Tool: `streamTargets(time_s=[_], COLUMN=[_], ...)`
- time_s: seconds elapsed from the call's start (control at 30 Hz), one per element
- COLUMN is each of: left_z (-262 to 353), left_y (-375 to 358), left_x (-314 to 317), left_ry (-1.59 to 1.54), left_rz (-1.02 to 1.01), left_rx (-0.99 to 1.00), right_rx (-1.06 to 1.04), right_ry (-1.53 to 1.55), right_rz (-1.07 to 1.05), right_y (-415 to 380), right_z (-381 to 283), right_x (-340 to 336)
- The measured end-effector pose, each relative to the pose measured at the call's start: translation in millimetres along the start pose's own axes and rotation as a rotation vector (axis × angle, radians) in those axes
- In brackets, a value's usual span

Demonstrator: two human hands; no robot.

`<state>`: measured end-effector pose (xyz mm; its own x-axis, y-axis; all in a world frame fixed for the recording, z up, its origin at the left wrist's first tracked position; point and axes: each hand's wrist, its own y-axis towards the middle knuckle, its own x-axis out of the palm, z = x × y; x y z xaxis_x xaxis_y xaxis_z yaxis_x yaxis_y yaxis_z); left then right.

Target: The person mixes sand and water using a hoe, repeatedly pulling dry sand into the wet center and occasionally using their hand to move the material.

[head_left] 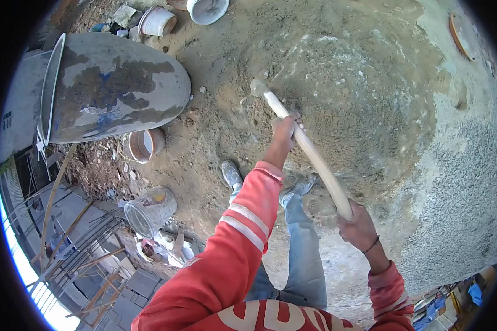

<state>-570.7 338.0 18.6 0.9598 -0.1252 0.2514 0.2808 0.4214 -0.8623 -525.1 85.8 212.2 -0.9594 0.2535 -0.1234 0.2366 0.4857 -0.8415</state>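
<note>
A long pale wooden handle [318, 160] runs diagonally across the middle of the view. My left hand [285, 131] is wrapped round its upper part, and my right hand [359, 227], with a dark band at the wrist, grips its lower end. The handle's far end, coated in grey mud, reaches the wet sandy mix [348, 99] on the ground. Any blade there is hidden or cannot be made out.
A large grey drum [116, 85] lies at the upper left. Near it are a bucket [143, 145], a clear mud-stained bucket [151, 211] and more pails [158, 22]. Gravel [458, 204] spreads on the right. Rods and blocks [143, 284] are at the lower left.
</note>
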Motion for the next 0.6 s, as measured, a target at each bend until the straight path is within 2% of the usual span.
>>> streamTargets(time_s=[0.07,0.13,0.17,0.23,0.27,0.3,0.33,0.4,0.43,0.47,0.5,0.53,0.57,0.6], left_z=[1,-21,-43,-53,-50,-49,-47,-14,13,38,60,75,83,78], left_y=[-37,-87,-92,-95,-98,-99,-89,-72,-65,-56,-40,-27,-5,36], left_x=[41,78,87,80,75,67,46,-8,-38,-68,-101,-132,-169,-217], left_ry=[-0.079,-0.272,-0.312,-0.359,-0.214,-0.060,0.020,0.155,0.210,0.315,0.425,0.625,0.795,0.965], left_rz=[-0.064,-0.101,-0.112,-0.113,-0.083,-0.050,-0.039,0.014,0.050,0.127,0.199,0.358,0.459,0.554], left_rx=[-0.011,-0.133,-0.145,-0.157,-0.078,-0.005,0.073,0.230,0.309,0.397,0.486,0.594,0.572,0.547], right_rx=[-0.221,-0.070,-0.076,-0.205,-0.208,-0.105,-0.002,-0.132,-0.262,-0.385,-0.263,-0.391,-0.487,-0.482], right_ry=[-0.619,-0.651,-0.662,-0.795,-0.800,-0.664,-0.522,-0.489,-0.422,-0.280,-0.141,-0.065,-0.023,-0.021], right_rz=[0.280,0.203,0.188,0.437,0.424,0.364,0.303,0.300,0.290,0.209,0.032,0.023,-0.019,-0.029], right_y=[-59,-79,-89,-88,-78,-69,-59,-26,0,22,48,73,102,111], right_z=[29,60,87,141,143,137,132,123,133,99,76,56,51,60], right_x=[-43,-77,-81,-69,-57,-34,-5,67,105,138,168,202,237,245])
